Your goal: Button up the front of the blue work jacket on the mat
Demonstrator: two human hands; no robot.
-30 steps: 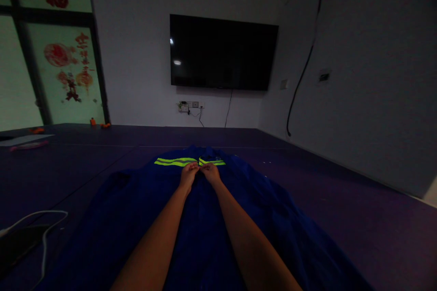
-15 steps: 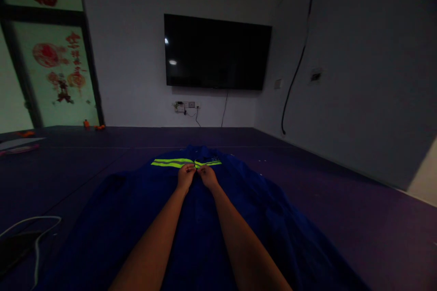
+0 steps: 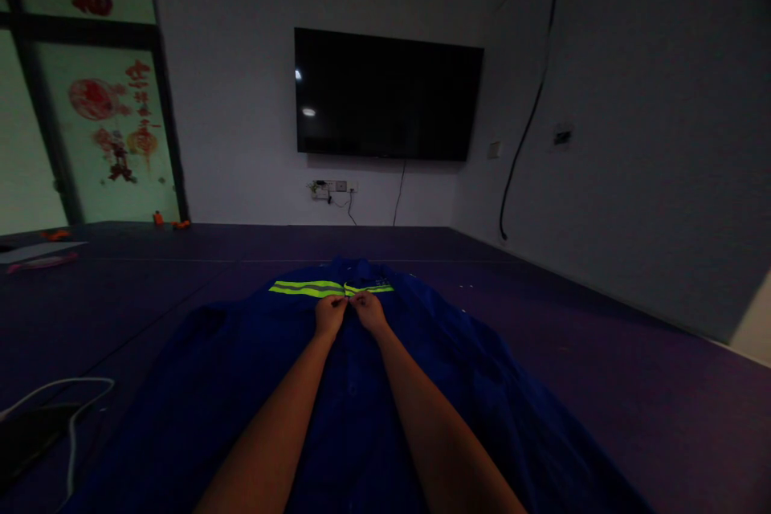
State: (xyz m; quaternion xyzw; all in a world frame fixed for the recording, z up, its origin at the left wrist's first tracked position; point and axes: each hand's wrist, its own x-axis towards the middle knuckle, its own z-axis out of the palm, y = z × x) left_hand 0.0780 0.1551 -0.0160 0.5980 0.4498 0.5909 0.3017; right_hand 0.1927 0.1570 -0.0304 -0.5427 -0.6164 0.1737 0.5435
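Note:
A dark blue work jacket lies spread out in front of me, its collar at the far end. Across its chest runs a yellow-green reflective strip, split at the front opening. My left hand pinches the jacket's front edge just below the strip. Close against it, my right hand also has its fingers pinched on the front edge. The fingertips of both hands nearly meet. Whatever small part lies between them, such as a button, is too small and dark to make out.
The jacket rests on a purple floor surface. At the left lie a dark flat object and a white cable. Small orange objects are by the door. A television hangs on the far wall; a black cable dangles at right.
Both hands stay at the same spot on the jacket front, with fingers shifted slightly and left fingers curled more inward. The whole view has moved a little.

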